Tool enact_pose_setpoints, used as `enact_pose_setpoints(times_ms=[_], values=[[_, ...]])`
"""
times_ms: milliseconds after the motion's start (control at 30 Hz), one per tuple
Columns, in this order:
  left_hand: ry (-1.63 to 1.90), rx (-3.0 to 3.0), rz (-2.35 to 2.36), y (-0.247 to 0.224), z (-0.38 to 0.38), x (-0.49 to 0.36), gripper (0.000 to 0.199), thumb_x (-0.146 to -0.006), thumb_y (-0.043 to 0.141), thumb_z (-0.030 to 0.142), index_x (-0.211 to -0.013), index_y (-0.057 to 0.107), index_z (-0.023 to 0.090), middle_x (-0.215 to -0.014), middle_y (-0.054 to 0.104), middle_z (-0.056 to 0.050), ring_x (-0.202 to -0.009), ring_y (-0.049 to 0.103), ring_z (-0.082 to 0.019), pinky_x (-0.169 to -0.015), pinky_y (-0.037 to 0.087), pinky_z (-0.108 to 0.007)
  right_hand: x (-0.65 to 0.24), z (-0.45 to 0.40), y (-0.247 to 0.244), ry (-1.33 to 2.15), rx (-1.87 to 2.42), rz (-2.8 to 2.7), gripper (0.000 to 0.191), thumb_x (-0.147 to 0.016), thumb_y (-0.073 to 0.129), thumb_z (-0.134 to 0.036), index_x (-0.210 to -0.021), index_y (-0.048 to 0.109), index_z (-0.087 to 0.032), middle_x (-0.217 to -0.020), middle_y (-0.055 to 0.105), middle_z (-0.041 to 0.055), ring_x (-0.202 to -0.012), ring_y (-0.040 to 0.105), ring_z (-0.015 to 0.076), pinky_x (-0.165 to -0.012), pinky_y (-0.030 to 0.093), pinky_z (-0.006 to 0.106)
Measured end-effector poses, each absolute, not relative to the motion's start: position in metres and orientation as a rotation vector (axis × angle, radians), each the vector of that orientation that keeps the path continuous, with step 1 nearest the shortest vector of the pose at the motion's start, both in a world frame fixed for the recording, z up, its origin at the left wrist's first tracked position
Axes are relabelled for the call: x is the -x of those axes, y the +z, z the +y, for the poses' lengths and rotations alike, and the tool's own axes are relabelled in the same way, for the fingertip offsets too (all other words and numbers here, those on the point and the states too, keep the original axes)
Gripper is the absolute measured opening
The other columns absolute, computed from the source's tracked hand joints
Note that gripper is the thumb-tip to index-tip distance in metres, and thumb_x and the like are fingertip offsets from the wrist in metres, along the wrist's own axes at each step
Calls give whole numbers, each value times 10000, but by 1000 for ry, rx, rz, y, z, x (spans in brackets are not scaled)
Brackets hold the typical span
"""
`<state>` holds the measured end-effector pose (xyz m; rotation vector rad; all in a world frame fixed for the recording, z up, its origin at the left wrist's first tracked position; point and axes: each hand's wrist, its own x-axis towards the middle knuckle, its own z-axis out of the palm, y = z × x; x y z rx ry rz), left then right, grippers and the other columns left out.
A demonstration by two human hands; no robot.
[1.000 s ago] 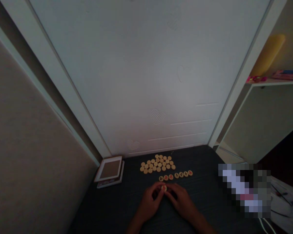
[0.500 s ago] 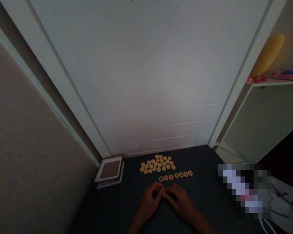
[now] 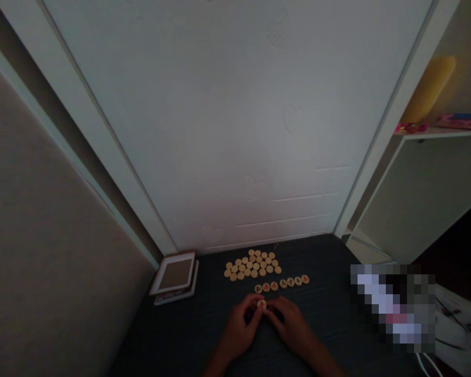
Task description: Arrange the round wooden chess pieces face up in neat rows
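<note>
Resting between both hands (image 3: 240, 323) (image 3: 292, 322): red-marked disc (image 3: 261, 305)

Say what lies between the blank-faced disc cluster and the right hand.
A row of seven discs, marked red or dark, lies between the disc cluster and right hand, in the head view.

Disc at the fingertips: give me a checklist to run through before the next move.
1. Disc held between left hand and right hand: ok.
2. Red-marked face toward the camera: ok.
3. Mark readable: cannot tell, too small.
4. Row of marked discs clear of the hands: ok.
5. Row evenly spaced: not ok, wider gap after the third from the left.
6. Plain-faced group apart from the row: ok.
</note>
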<state>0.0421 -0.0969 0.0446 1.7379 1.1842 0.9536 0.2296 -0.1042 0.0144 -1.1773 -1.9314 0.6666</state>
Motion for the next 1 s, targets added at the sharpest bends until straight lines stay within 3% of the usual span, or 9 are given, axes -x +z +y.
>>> enact_pose_setpoints(times_ms=[300, 533, 1000], values=[[1222, -1841, 1483, 26, -85, -31, 264, -956, 584, 423, -1122, 717, 266, -1088, 767, -51, -971, 711, -251, -878, 547, -344, -230, -104, 13, 621, 1211, -1907, 223, -1005, 531, -332, -1133, 695, -256, -1026, 746, 49, -952, 701, 214, -898, 542, 339], [1019, -2073, 1662, 20, -76, -20, 243, -973, 542, 388, -1056, 750, 293, -1035, 769, -35, -978, 694, -263, -886, 521, -428, -229, -104, 10, 611, 1213, -1889, 217, -1010, 522, -333, -1091, 701, -242, -1014, 743, 47, -946, 693, 204, -903, 537, 335], [1008, -2002, 1716, 9, -70, -19, 268, -970, 541, 418, -1028, 764, 281, -986, 710, -36, -857, 689, -232, -806, 530, -367, -229, -105, 15, 587, 1204, -1907, 176, -1002, 527, -274, -1047, 695, -246, -976, 741, 31, -915, 690, 197, -873, 531, 327]])
